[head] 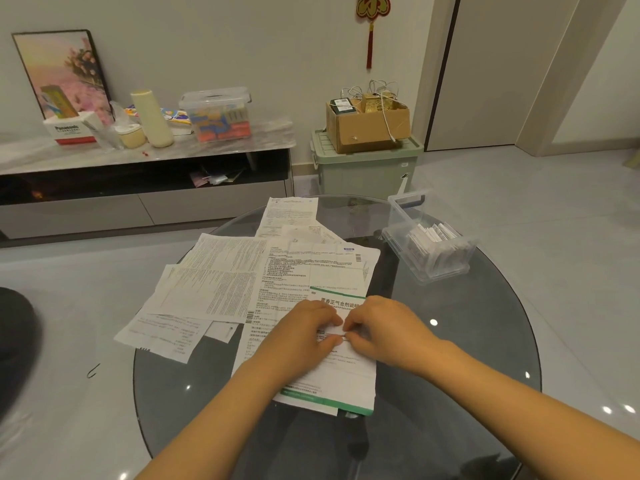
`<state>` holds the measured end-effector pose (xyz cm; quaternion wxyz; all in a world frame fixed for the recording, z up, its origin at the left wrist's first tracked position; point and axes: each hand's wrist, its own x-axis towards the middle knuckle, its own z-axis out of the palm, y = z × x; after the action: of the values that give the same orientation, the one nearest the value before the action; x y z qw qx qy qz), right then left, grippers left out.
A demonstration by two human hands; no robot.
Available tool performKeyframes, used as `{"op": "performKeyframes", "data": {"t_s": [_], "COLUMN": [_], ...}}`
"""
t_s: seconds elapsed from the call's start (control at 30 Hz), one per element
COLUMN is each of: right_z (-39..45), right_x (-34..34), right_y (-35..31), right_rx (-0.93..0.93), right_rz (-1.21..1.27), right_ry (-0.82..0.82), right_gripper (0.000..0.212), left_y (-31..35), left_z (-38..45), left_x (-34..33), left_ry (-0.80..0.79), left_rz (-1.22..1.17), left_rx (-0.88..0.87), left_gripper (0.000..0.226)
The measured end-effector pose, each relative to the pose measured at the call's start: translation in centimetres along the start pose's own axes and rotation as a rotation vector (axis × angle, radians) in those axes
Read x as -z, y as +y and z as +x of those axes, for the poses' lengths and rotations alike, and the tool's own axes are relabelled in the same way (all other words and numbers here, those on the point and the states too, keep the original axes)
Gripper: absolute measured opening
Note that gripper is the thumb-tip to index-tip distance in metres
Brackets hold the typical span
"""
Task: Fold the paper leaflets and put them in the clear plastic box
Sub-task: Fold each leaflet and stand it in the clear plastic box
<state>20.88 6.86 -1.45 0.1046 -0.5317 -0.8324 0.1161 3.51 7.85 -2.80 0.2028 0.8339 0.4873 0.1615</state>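
Observation:
Several unfolded paper leaflets [221, 289] lie spread over the left and middle of a round dark glass table [450, 358]. On top, nearest me, is a green-edged leaflet [341, 386]. My left hand [304, 336] and my right hand [381, 330] meet over its middle, fingertips together, pinching a small fold or strip of paper between them. What exactly they pinch is partly hidden by the fingers. The clear plastic box [429, 237] stands at the table's far right and holds several folded leaflets.
Beyond the table runs a low cabinet [145, 157] with a lidded clear bin, a cream bottle and cartons. A cardboard box [367, 126] sits on a green storage bin [363, 168] by the wall. A dark object lies at the left edge.

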Motion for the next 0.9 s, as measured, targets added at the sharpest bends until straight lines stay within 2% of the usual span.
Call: {"op": "performKeyframes", "data": {"t_s": [0.07, 0.2, 0.33, 0.5, 0.63, 0.9], "right_z": [0.0, 0.2, 0.6, 0.6, 0.8, 0.7], "right_x": [0.2, 1.1, 2.3, 3.9, 5.7, 9.3], "right_y": [0.0, 0.3, 0.3, 1.1, 2.0, 5.3], "right_rx": [0.010, -0.007, -0.014, -0.033, -0.064, -0.228], "right_rz": [-0.026, 0.042, 0.100, 0.140, 0.145, 0.166], "right_ry": [0.074, 0.243, 0.295, 0.316, 0.323, 0.423], "right_gripper": [0.025, 0.021, 0.017, 0.014, 0.014, 0.012], "left_y": [0.2, 1.0, 1.9, 3.4, 4.7, 8.3], "left_z": [0.1, 0.7, 1.6, 2.9, 4.7, 10.0], "left_x": [0.0, 0.5, 1.8, 2.9, 3.8, 4.4], "left_ry": [0.043, 0.244, 0.343, 0.318, 0.322, 0.311], "left_rz": [-0.029, -0.102, -0.119, -0.014, -0.024, -0.036], "left_rx": [0.014, 0.049, 0.059, 0.052, 0.030, -0.063], "left_gripper": [0.025, 0.012, 0.009, 0.016, 0.017, 0.017]}}
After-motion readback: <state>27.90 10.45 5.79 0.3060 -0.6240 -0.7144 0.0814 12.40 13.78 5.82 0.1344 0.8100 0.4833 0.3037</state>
